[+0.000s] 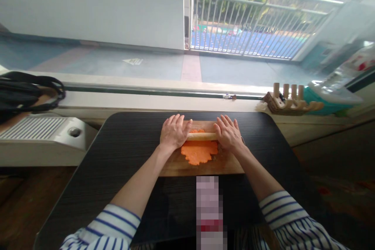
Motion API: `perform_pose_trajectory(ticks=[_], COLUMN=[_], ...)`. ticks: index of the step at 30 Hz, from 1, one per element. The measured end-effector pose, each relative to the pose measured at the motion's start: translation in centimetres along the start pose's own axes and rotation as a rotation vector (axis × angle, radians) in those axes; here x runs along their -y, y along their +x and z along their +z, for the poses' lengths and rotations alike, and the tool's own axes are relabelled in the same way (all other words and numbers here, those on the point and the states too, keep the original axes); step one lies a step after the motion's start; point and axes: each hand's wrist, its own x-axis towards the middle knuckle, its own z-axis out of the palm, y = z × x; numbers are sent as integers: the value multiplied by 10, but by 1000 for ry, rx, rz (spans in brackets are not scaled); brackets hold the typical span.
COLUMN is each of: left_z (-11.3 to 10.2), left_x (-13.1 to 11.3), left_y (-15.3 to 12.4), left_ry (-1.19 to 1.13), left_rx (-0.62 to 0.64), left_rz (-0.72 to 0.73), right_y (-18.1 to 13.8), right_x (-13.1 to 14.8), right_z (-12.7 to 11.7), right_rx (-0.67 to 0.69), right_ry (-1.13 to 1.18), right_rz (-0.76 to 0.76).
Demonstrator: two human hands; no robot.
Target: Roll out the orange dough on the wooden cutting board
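Observation:
A pale wooden rolling pin [202, 136] lies crosswise over a thin, ragged-edged sheet of orange dough [199, 153]. The sheet rests on a wooden board [175, 170], and a little of the orange shows beyond the pin. My left hand [175, 131] bears down on the pin's left end, fingers stretched forward and thumb alongside it. At the right end, my right hand [229, 132] presses in the same way, its fingers pointing away from me. Both palms cover the pin's ends, so how far the fingers curl round them is hidden.
The board sits on a black table [123, 144] against a window sill [146, 100]. On the sill at right are a wooden rack with pegs [288, 101] and a teal container [328, 99]. Black straps [32, 90] and a white slatted unit [43, 134] are at left.

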Motion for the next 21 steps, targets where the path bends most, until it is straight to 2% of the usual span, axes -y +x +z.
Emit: perform_pose_trajectory(ticks=[9,16,21], left_z=[-5,-10,-10], left_x=[-6,-10,-10], left_y=[-30,-65,-66], left_ry=[37,38,46], left_rx=[-59,-48,-48], left_rz=[76,155,161], right_y=[-29,-66,-67], right_x=[2,-1,-2], right_z=[-3,5,7], right_rx=[-38,-143,-159], right_ry=[-32,-33,-9], right_rz=[-44,-119,-126])
